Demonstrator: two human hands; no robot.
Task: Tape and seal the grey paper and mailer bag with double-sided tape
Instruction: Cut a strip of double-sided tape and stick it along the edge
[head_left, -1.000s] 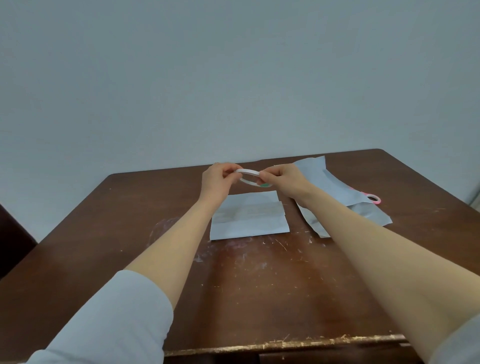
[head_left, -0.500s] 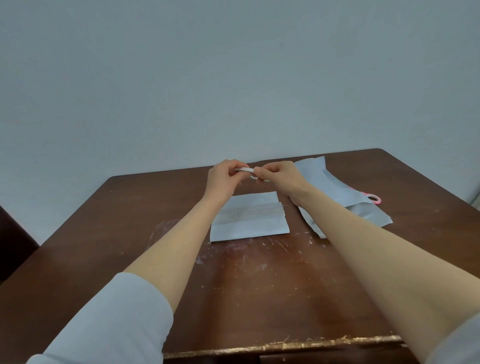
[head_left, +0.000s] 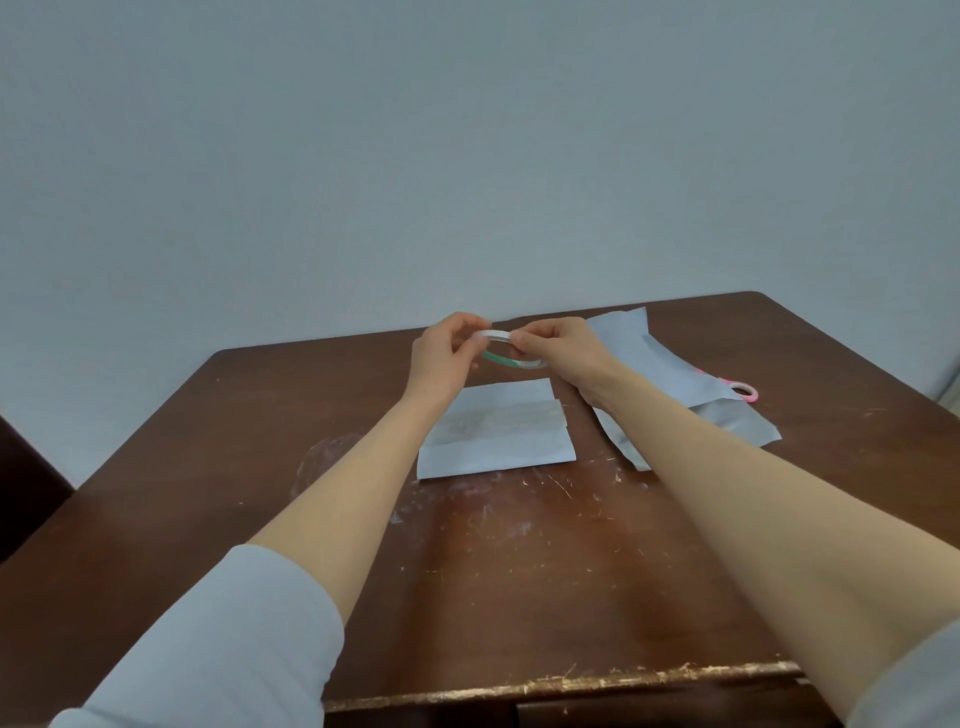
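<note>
A thin roll of double-sided tape, white with a green inner ring, hangs in the air above the far half of the table. My left hand pinches its left side and my right hand grips its right side, fingertips nearly meeting at the roll's top. Below the hands a folded grey paper lies flat, with a paler strip across its middle. The grey mailer bag lies rumpled to the right, partly under my right forearm.
Pink-handled scissors poke out from beside the mailer bag at the right. The brown wooden table is scratched and smudged white in the middle. Its worn front edge runs across the bottom; a wall stands just behind it.
The tape roll has tilted, so its green inner ring shows again after being hidden edge-on. Both hands stay close together on it, slightly shifted.
</note>
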